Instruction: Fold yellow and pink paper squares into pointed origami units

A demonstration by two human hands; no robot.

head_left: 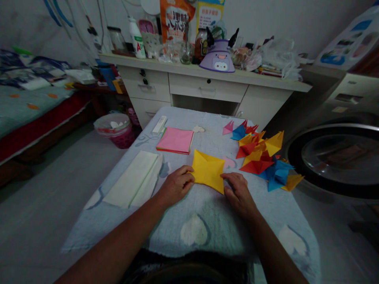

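Observation:
A yellow sheet of origami paper [208, 170], creased and slightly bowed, is held between my two hands just over the cloth-covered table. My left hand [178, 184] pinches its left edge between thumb and fingers. On the opposite edge, my right hand [237, 192] grips the paper near its lower right corner. Beyond the left hand lies a stack of square paper [177, 139] with a pink sheet on top. Folded paper cranes [260, 152] in yellow, red, blue and pink are heaped to the right.
A folded pale cloth or paper [133, 177] lies on the table's left side, with a small white box [159, 125] farther back. Behind stands a white cabinet [207, 81] with jars and bags on top. A bin [115, 130] is at left, a washing machine [340, 150] at right.

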